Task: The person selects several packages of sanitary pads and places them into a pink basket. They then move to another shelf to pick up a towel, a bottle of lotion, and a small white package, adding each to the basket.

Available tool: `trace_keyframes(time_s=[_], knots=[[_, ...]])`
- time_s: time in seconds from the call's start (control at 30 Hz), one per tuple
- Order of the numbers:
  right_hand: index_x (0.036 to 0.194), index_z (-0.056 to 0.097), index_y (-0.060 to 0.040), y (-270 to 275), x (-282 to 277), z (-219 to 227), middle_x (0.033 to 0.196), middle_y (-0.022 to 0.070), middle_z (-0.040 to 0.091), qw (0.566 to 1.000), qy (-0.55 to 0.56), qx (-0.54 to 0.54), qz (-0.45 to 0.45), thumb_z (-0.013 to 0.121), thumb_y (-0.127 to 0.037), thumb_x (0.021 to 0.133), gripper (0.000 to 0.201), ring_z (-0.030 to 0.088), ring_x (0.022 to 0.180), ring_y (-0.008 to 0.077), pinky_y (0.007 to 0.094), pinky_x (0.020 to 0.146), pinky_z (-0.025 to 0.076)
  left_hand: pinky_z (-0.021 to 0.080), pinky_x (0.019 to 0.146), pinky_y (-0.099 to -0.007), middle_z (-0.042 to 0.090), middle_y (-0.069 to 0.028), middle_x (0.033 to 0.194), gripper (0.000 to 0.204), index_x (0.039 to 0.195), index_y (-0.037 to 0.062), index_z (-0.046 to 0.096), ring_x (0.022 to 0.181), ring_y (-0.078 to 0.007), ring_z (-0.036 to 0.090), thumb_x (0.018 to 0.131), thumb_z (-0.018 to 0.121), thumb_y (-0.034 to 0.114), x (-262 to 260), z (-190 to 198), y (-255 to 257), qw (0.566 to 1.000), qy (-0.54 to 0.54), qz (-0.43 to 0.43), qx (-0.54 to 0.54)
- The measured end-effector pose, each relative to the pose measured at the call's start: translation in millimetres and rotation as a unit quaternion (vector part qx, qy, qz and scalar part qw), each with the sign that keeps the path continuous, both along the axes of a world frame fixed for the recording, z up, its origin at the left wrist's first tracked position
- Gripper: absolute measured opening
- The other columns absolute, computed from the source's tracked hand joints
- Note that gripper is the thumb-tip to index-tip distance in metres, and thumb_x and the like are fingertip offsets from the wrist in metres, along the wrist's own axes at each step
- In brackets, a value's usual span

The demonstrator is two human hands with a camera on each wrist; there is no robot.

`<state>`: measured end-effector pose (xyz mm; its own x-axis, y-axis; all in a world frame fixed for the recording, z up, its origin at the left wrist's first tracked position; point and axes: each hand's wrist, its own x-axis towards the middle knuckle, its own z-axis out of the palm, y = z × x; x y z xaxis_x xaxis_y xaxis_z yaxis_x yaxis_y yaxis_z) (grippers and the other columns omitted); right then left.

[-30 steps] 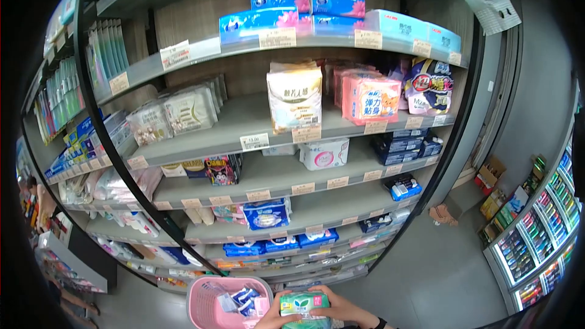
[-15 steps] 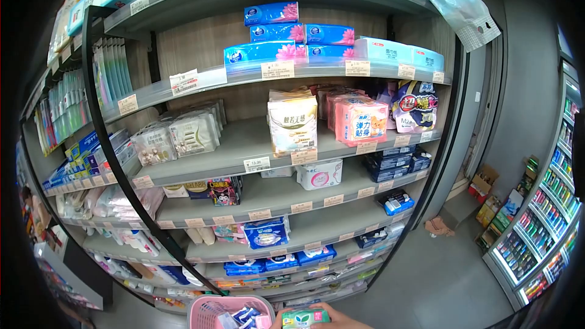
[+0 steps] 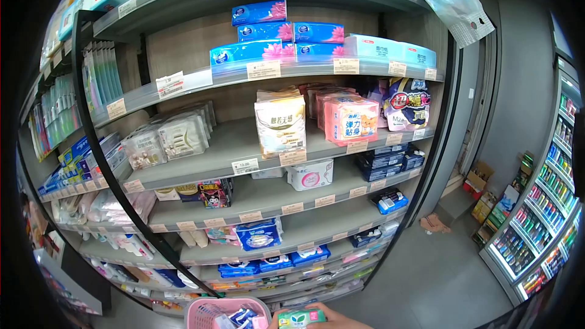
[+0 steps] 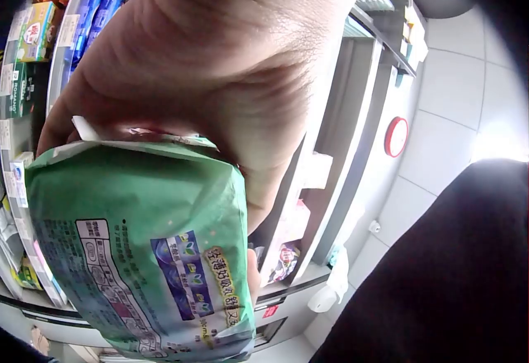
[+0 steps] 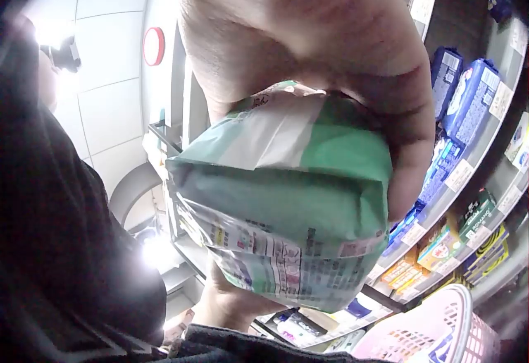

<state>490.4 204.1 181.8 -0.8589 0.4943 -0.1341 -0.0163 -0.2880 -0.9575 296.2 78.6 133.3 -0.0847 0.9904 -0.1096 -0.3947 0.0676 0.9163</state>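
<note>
A green soft package [image 3: 298,318] shows at the bottom edge of the head view, held between both hands. In the left wrist view the left hand [image 4: 207,65] grips one end of the package [image 4: 149,247], its fingers round the side. The right hand [image 5: 314,57] grips the other end of the package [image 5: 289,206] in the right wrist view, fingers curled over its far side. Just left of the hands in the head view is a pink basket [image 3: 194,314] with blue and white packets [image 3: 244,317] inside.
Tall shelves [image 3: 231,140] with tissue packs [image 3: 259,12] and hygiene packages [image 3: 280,125] stand in front. A clear bag [image 3: 451,9] hangs at their upper right corner. Grey floor [image 3: 402,274] lies to the right, beside a lit drinks cooler [image 3: 536,219].
The head view has tilted up, so basket, package and hands sit lower in it, with less of the hands showing. Both hands still hold the package.
</note>
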Motion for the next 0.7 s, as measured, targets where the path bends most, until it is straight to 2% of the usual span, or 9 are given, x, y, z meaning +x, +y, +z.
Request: trace_keyframes(time_s=[0.07, 0.13, 0.17, 0.23, 0.4, 0.43, 0.47, 0.53, 0.7], knots=[[0.138, 0.034, -0.0043, 2.2, -0.7, -3.6, 0.13, 0.0062, 0.047, 1.0, 0.011, -0.006, 0.009, 0.068, -0.012, 0.088, 0.061, 0.042, 0.122, 0.0146, 0.0286, 0.103, 0.036, 0.038, 0.106, -0.0332, 0.05, -0.0163, 0.135, 0.06, 0.143, -0.005, 0.032, 0.127, -0.023, 0.046, 0.089, 0.056, 0.004, 1.5, 7.0, 0.7, 1.0, -0.01, -0.005, 0.015], [0.133, 0.044, -0.0037, 3.1, -1.7, -15.3, 0.117, 0.0075, 0.058, 0.998, 0.02, 0.053, -0.041, 0.066, -0.01, 0.089, 0.05, 0.053, 0.109, 0.0141, 0.0277, 0.094, 0.043, 0.038, 0.106, -0.0331, 0.05, -0.0159, 0.135, 0.06, 0.143, -0.0044, 0.032, 0.127, -0.0228, 0.046, 0.089, 0.057, 0.004, -0.4, -8.3, 2.9, 1.0, 0.006, 0.001, 0.002], [0.133, 0.044, -0.0037, 8.7, -1.5, -23.3, 0.117, 0.0075, 0.058, 0.998, 0.019, 0.051, -0.038, 0.066, -0.01, 0.089, 0.05, 0.053, 0.109, 0.0141, 0.0277, 0.094, 0.043, 0.038, 0.106, -0.0329, 0.05, -0.0155, 0.135, 0.06, 0.143, -0.0038, 0.033, 0.127, -0.0226, 0.046, 0.088, 0.057, 0.003, -1.0, -14.8, 4.7, 1.0, 0.022, 0.007, -0.01], [0.139, 0.035, -0.0029, 21.9, -0.7, -35.4, 0.123, 0.0138, 0.054, 0.993, -0.078, 0.089, 0.02, 0.074, -0.034, 0.086, 0.072, 0.053, 0.113, 0.0185, 0.0316, 0.094, 0.044, 0.038, 0.105, -0.0328, 0.05, -0.015, 0.135, 0.061, 0.143, -0.0032, 0.033, 0.126, -0.0225, 0.047, 0.088, 0.059, 0.003, 1.7, -15.0, 8.8, 1.0, 0.025, 0.008, -0.008], [0.138, 0.036, -0.0024, 29.3, -0.1, -40.0, 0.123, 0.0135, 0.053, 0.994, -0.056, 0.089, 0.025, 0.074, -0.034, 0.087, 0.071, 0.052, 0.114, 0.0181, 0.0311, 0.094, 0.044, 0.042, 0.099, -0.0309, 0.053, -0.0119, 0.129, 0.064, 0.142, 0.0015, 0.035, 0.12, -0.0203, 0.05, 0.085, 0.063, 0.001, 1.9, -30.6, 18.5, 0.997, 0.064, 0.019, -0.034], [0.138, 0.037, -0.0022, 29.6, 0.5, -39.7, 0.123, 0.0133, 0.053, 0.995, -0.052, 0.087, 0.024, 0.074, -0.034, 0.087, 0.071, 0.052, 0.114, 0.018, 0.0309, 0.094, 0.044, 0.043, 0.097, -0.03, 0.054, -0.0109, 0.127, 0.066, 0.143, 0.0032, 0.034, 0.118, -0.0196, 0.051, 0.085, 0.065, 0.001, 6.2, -4.1, 17.9, 0.997, 0.038, 0.017, -0.062], [0.138, 0.037, -0.0022, 29.9, 1.0, -37.2, 0.123, 0.0133, 0.053, 0.995, -0.056, 0.08, 0.03, 0.074, -0.034, 0.087, 0.071, 0.052, 0.114, 0.018, 0.0309, 0.094, 0.044, 0.046, 0.092, -0.0285, 0.056, -0.0092, 0.124, 0.061, 0.14, 0.0026, 0.039, 0.111, -0.018, 0.054, 0.085, 0.064, 0.0, 6.7, -7.9, 19.9, 0.997, 0.057, 0.028, -0.051], [0.138, 0.037, -0.0023, 32.9, 0.6, -30.1, 0.122, 0.0126, 0.054, 0.995, -0.053, 0.073, 0.028, 0.073, -0.033, 0.087, 0.069, 0.052, 0.113, 0.0174, 0.0302, 0.093, 0.044, 0.043, 0.098, -0.0302, 0.05, -0.0103, 0.125, 0.078, 0.142, 0.0061, 0.03, 0.117, -0.018, 0.051, 0.078, 0.074, -0.001, -1.9, -10.7, 26.7, 0.994, 0.048, -0.015, -0.101], [0.137, 0.037, -0.0039, 36.2, -0.8, -33.1, 0.122, 0.0105, 0.054, 0.995, -0.045, 0.077, 0.036, 0.074, -0.031, 0.086, 0.069, 0.053, 0.112, 0.0158, 0.0293, 0.093, 0.044, 0.043, 0.098, -0.0299, 0.049, -0.0099, 0.126, 0.076, 0.141, 0.0045, 0.03, 0.117, -0.018, 0.05, 0.079, 0.073, 0.0, 0.9, -1.5, 26.7, 0.995, 0.059, -0.01, -0.079]])
